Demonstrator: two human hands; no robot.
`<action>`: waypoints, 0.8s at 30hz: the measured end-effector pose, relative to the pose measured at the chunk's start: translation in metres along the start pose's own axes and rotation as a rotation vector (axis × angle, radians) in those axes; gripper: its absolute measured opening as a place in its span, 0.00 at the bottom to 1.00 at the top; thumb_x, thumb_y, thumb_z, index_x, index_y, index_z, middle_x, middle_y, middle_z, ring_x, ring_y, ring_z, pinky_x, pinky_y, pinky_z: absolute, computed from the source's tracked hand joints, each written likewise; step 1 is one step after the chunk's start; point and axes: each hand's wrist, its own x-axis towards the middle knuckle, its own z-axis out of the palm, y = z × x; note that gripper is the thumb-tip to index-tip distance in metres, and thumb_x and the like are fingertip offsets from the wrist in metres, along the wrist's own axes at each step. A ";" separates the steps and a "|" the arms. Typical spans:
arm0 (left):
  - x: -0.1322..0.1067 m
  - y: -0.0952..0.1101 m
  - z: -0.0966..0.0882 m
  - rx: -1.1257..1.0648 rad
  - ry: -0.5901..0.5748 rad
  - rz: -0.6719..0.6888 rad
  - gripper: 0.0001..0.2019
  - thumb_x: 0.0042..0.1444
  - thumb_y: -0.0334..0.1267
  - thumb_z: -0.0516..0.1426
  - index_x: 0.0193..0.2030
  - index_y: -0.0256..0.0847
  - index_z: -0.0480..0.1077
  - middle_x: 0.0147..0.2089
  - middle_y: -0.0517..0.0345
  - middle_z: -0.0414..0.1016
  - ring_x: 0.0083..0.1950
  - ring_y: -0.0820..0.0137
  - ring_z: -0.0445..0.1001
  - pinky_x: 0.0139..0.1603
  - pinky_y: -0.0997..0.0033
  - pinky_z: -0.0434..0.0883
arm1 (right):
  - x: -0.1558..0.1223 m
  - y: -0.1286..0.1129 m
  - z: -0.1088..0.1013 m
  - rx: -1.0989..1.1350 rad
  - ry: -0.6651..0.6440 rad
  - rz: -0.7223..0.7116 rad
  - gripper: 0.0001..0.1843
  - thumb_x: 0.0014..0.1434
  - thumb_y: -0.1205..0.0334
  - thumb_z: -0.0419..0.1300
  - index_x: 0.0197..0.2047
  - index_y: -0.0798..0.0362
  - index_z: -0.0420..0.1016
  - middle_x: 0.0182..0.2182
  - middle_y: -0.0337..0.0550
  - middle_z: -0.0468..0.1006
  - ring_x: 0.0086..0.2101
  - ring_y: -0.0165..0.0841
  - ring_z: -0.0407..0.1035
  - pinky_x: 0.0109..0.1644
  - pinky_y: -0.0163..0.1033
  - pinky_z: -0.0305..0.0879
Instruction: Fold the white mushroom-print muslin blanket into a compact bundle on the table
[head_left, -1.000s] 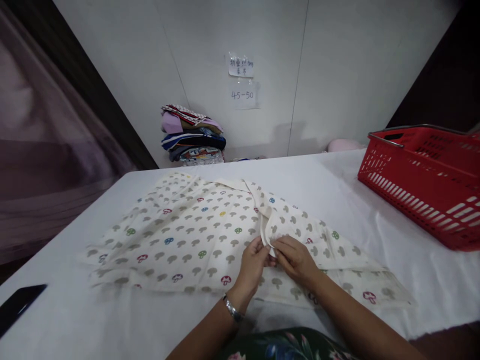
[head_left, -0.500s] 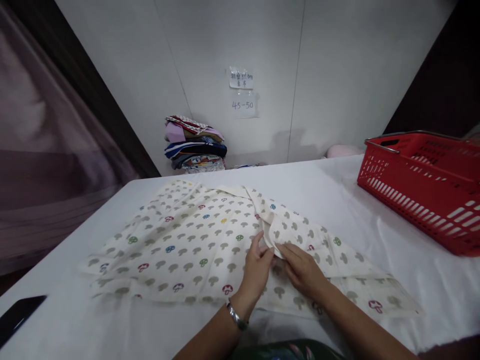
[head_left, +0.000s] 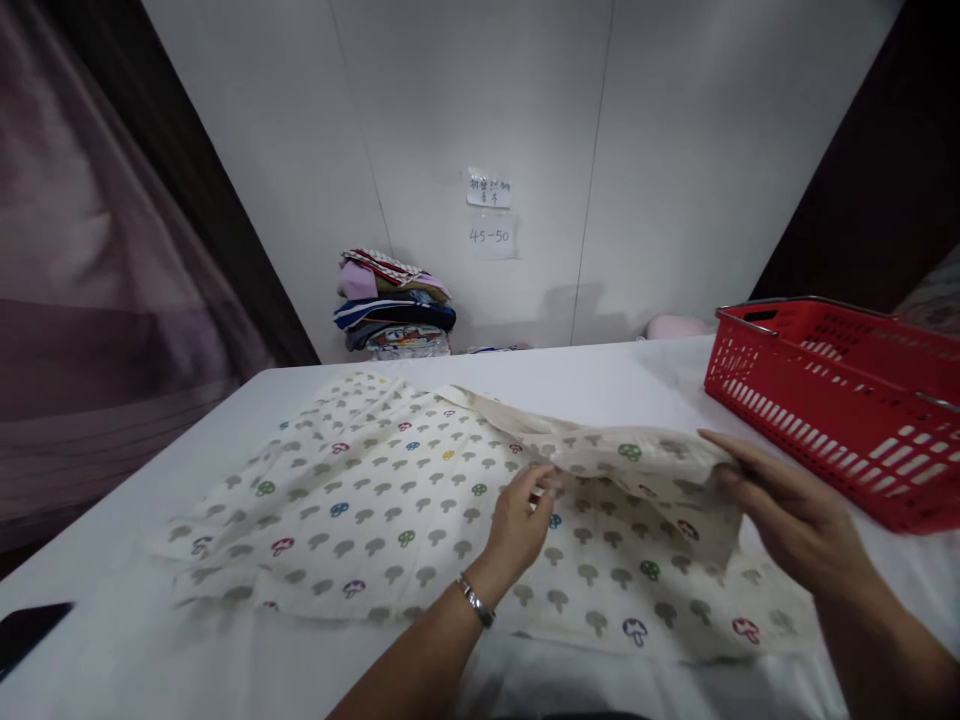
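A white cloth [head_left: 420,500] printed with grey and coloured mushrooms lies spread over the table. My left hand [head_left: 521,515], with a silver bracelet at the wrist, is near the middle of the cloth, its fingertips pinching the edge of a lifted flap. Farther right, my right hand [head_left: 784,510] grips the other end of that flap and holds it up off the layer below. Between the two hands the raised edge is stretched, and its underside shows. Some of my right fingers are hidden behind the fabric and slightly blurred.
A red plastic basket [head_left: 810,425] stands on the right of the white table [head_left: 600,375]. Against the wall is a stack of folded cloths [head_left: 394,310]. A dark phone-like object [head_left: 30,635] lies at the left edge. Paper signs [head_left: 491,235] hang on the wall.
My right hand has moved right and a little up, away from my left hand, pulling the flap of cloth open and raised. My left hand stays near the middle.
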 end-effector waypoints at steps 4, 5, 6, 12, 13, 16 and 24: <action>0.023 -0.022 -0.015 0.234 0.140 0.202 0.16 0.56 0.32 0.50 0.52 0.43 0.67 0.55 0.52 0.67 0.56 0.66 0.66 0.54 0.61 0.68 | 0.003 -0.008 -0.027 -0.007 0.101 -0.033 0.20 0.55 0.58 0.59 0.51 0.44 0.73 0.46 0.38 0.76 0.46 0.31 0.70 0.51 0.29 0.64; 0.029 -0.026 -0.020 0.295 0.171 0.256 0.17 0.56 0.31 0.50 0.52 0.43 0.66 0.56 0.51 0.66 0.58 0.65 0.63 0.58 0.59 0.64 | 0.002 -0.009 -0.031 -0.007 0.118 -0.038 0.20 0.54 0.58 0.60 0.51 0.44 0.73 0.45 0.38 0.77 0.44 0.30 0.71 0.50 0.27 0.64; 0.034 -0.031 -0.025 0.357 0.197 0.298 0.18 0.56 0.31 0.50 0.53 0.42 0.65 0.57 0.51 0.66 0.59 0.65 0.62 0.60 0.57 0.61 | 0.001 -0.009 -0.033 -0.010 0.134 -0.037 0.20 0.54 0.57 0.60 0.51 0.44 0.73 0.44 0.37 0.77 0.43 0.29 0.71 0.49 0.26 0.64; 0.043 -0.056 -0.056 0.638 0.125 0.343 0.18 0.53 0.29 0.52 0.52 0.41 0.65 0.52 0.51 0.68 0.56 0.63 0.63 0.58 0.55 0.61 | -0.013 -0.003 -0.038 -0.083 0.181 0.010 0.15 0.52 0.52 0.59 0.43 0.45 0.76 0.38 0.38 0.77 0.37 0.31 0.71 0.41 0.28 0.68; 0.042 -0.060 -0.062 0.670 0.084 0.334 0.18 0.52 0.28 0.52 0.50 0.42 0.66 0.50 0.52 0.69 0.55 0.63 0.64 0.58 0.56 0.60 | -0.015 -0.001 -0.038 -0.092 0.180 0.013 0.14 0.52 0.52 0.59 0.42 0.44 0.76 0.37 0.38 0.77 0.37 0.32 0.71 0.40 0.30 0.69; 0.038 -0.070 -0.081 0.749 -0.025 0.280 0.15 0.50 0.26 0.52 0.44 0.42 0.69 0.45 0.53 0.72 0.52 0.64 0.66 0.60 0.54 0.56 | -0.022 0.006 -0.038 -0.139 0.188 0.033 0.11 0.52 0.52 0.58 0.39 0.41 0.75 0.36 0.39 0.76 0.36 0.36 0.71 0.38 0.35 0.69; 0.060 -0.058 -0.131 0.684 -0.040 0.151 0.08 0.56 0.35 0.50 0.37 0.42 0.70 0.40 0.57 0.75 0.46 0.67 0.70 0.63 0.56 0.51 | -0.039 0.022 -0.045 -0.102 0.086 0.133 0.08 0.53 0.48 0.56 0.33 0.37 0.74 0.35 0.48 0.74 0.36 0.44 0.71 0.36 0.46 0.68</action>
